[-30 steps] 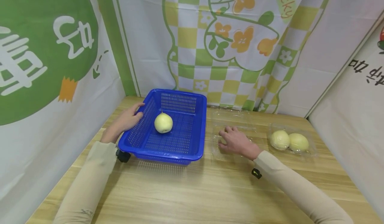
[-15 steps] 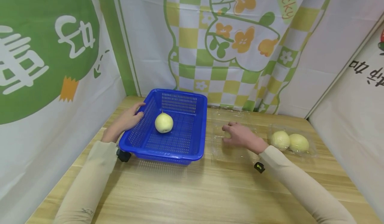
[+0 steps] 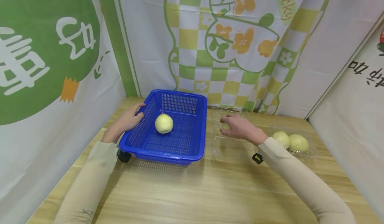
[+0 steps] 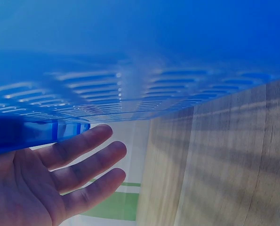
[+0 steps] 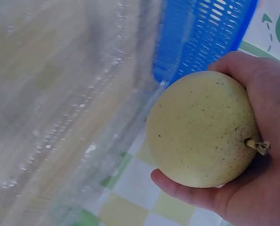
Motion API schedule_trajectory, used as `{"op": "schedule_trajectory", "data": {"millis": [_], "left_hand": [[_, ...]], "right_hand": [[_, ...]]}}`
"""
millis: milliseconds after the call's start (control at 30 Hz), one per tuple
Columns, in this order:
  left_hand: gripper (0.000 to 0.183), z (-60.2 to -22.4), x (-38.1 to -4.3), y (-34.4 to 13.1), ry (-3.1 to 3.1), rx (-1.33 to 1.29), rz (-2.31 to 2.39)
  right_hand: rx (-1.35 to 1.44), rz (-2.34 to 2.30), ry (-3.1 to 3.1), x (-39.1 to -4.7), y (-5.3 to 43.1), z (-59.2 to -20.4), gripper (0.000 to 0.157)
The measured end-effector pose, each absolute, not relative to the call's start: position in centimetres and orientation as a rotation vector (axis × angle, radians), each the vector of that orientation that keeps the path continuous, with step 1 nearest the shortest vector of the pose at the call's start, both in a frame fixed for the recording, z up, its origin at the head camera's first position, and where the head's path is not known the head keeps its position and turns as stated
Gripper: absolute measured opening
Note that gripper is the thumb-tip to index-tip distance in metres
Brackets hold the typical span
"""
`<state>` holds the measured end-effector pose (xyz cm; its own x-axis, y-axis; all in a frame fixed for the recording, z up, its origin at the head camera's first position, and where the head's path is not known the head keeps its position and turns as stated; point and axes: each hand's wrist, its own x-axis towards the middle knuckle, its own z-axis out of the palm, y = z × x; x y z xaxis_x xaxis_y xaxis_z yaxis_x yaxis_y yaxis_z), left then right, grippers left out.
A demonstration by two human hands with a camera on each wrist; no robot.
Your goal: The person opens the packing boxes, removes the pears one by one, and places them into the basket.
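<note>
A pale yellow pear (image 5: pixel 201 127) is held in my right hand (image 3: pixel 240 128), thumb and fingers on opposite sides of it, above an opened clear plastic clamshell box (image 3: pixel 217 147). Its brown stem points toward the palm in the right wrist view. My left hand (image 3: pixel 127 119) holds the left rim of a blue plastic basket (image 3: pixel 205 130), thumb and forefinger over the edge. In the left wrist view the other fingers (image 4: pixel 95 162) stretch out loosely under the rim. Another pear (image 3: pixel 164 123) sits inside the basket, toward its left side.
At the right, a clear plastic box (image 3: pixel 313 150) holds two pears (image 3: pixel 298 143). Everything stands on a wooden table (image 3: pixel 180 197). A printed curtain (image 3: pixel 192 57) hangs behind it, and cloth walls close off both sides.
My right hand has lifted the pear from the clear box and moved slightly back, away from me. The left hand and the basket stay in place.
</note>
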<state>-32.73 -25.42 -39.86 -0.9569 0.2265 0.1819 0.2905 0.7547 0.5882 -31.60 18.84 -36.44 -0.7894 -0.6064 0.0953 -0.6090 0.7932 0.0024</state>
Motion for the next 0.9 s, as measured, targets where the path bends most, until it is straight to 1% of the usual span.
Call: {"op": "schedule_trajectory", "data": {"millis": [333, 533, 700, 900], "left_hand": [[0.049, -40.0, -32.8, -25.5, -2.869, -0.394, -1.003], [0.050, -39.9, -33.0, -25.5, -2.881, -0.368, -1.002], [0.050, -40.0, -33.0, -25.5, -2.895, -0.366, -0.987], [0.049, -40.0, -32.9, -25.5, -2.887, -0.380, -0.989]], "right_hand": [[1.037, 0.046, -2.816, -32.7, 16.4, -33.3, 0.042], [1.038, 0.128, -2.854, -33.2, 14.9, -31.8, 0.046], [1.028, 0.170, -2.851, -33.6, 13.7, -31.1, 0.042], [1.061, 0.217, -2.846, -34.2, 12.6, -30.4, 0.042]]}}
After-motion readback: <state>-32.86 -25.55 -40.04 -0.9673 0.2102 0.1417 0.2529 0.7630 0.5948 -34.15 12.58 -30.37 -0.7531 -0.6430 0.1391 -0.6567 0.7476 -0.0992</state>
